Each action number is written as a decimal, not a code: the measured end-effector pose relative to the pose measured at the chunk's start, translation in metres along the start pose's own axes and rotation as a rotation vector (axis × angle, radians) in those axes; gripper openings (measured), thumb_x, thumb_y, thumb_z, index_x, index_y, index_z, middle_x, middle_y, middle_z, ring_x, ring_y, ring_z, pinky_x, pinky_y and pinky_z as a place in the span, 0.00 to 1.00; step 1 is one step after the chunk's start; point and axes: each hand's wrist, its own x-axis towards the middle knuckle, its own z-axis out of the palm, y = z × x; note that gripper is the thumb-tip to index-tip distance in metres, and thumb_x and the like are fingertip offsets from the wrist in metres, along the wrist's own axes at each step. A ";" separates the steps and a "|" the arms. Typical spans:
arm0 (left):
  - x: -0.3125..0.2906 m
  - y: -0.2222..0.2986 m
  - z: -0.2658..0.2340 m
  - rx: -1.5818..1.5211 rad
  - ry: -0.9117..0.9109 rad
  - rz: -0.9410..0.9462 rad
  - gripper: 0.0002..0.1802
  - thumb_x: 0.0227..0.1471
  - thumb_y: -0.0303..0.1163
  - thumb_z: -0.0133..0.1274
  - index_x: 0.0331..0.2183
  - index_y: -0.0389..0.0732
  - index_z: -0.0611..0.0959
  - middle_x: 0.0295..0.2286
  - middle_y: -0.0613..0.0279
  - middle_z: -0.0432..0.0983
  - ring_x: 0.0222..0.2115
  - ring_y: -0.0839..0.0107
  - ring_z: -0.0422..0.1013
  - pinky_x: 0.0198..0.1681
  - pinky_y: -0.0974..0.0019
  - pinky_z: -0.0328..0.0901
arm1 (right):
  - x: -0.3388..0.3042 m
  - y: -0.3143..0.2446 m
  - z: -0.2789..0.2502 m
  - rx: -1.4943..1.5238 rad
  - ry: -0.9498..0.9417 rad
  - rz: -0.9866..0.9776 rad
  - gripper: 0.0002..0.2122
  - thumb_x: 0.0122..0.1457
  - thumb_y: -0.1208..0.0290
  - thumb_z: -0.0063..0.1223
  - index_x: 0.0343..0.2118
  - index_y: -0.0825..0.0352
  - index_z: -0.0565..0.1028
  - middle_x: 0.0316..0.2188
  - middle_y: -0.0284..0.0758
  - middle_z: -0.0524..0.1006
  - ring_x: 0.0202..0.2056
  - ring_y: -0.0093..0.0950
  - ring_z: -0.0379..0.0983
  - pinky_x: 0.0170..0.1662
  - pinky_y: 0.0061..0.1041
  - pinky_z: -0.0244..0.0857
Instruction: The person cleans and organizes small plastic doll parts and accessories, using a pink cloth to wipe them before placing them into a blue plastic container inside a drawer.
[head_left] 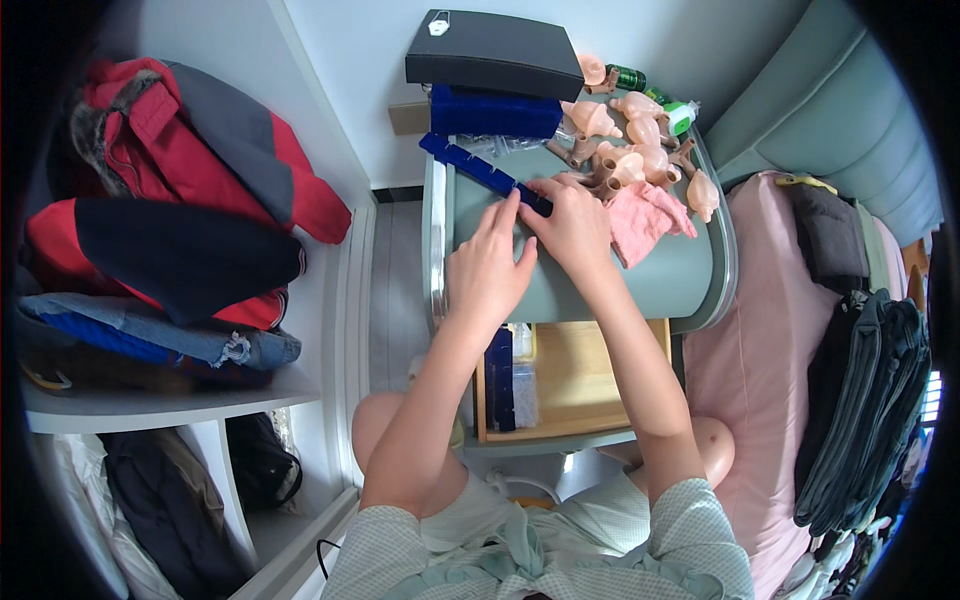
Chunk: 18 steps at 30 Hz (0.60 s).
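A long dark blue strip (468, 165) with small notches along it lies slanted over the left part of the grey-green bedside cabinet top (560, 290). Its near end is under the fingers of my right hand (572, 222), which curl over it. My left hand (490, 262) reaches alongside, fingers stretched out and thumb apart, the fingertips at the strip's edge. A crumpled pink cloth (645, 222) lies just right of my right hand. Behind it sits a pile of peach-coloured bulb-shaped pieces and brown branching tubes (622, 165).
At the back, a black box (495, 55) rests above a blue block (495, 112), near clear plastic pieces (505, 146) and green bottles (680, 117). Below my arms, an open wooden drawer (580, 375) holds another blue strip (500, 380). A wardrobe shelf (200, 395) stands left, a pink bed (745, 370) right.
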 end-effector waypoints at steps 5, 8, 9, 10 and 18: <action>0.000 -0.001 0.005 0.015 -0.012 -0.093 0.32 0.45 0.33 0.52 0.53 0.41 0.65 0.45 0.59 0.69 0.24 0.63 0.73 0.30 0.60 0.68 | -0.010 -0.005 -0.005 0.038 0.030 0.014 0.13 0.39 0.65 0.61 0.29 0.63 0.78 0.24 0.33 0.75 0.27 0.31 0.73 0.28 0.28 0.66; -0.002 0.003 0.006 0.032 -0.017 -0.099 0.32 0.45 0.33 0.51 0.53 0.40 0.64 0.45 0.58 0.69 0.25 0.61 0.74 0.30 0.59 0.68 | -0.014 -0.003 -0.007 0.013 0.057 -0.008 0.12 0.38 0.65 0.61 0.28 0.63 0.78 0.23 0.31 0.74 0.26 0.29 0.73 0.26 0.28 0.65; -0.003 0.003 0.007 0.037 -0.025 -0.097 0.32 0.45 0.34 0.51 0.53 0.40 0.64 0.45 0.57 0.69 0.26 0.60 0.73 0.30 0.59 0.68 | -0.015 -0.003 -0.008 0.021 0.054 -0.006 0.12 0.38 0.65 0.61 0.28 0.63 0.78 0.23 0.31 0.75 0.26 0.28 0.73 0.27 0.27 0.66; -0.004 0.004 0.007 0.041 -0.033 -0.095 0.32 0.45 0.34 0.51 0.53 0.40 0.64 0.45 0.57 0.68 0.26 0.59 0.73 0.30 0.59 0.68 | -0.016 -0.002 -0.009 0.028 0.052 -0.005 0.12 0.38 0.65 0.61 0.28 0.63 0.78 0.22 0.31 0.75 0.25 0.27 0.73 0.27 0.27 0.66; -0.013 0.000 0.011 0.064 0.081 -0.053 0.32 0.45 0.33 0.50 0.53 0.38 0.63 0.43 0.56 0.69 0.24 0.56 0.73 0.26 0.57 0.68 | -0.020 0.007 -0.015 0.285 -0.110 0.199 0.15 0.36 0.62 0.63 0.28 0.64 0.80 0.20 0.34 0.78 0.22 0.27 0.75 0.28 0.24 0.68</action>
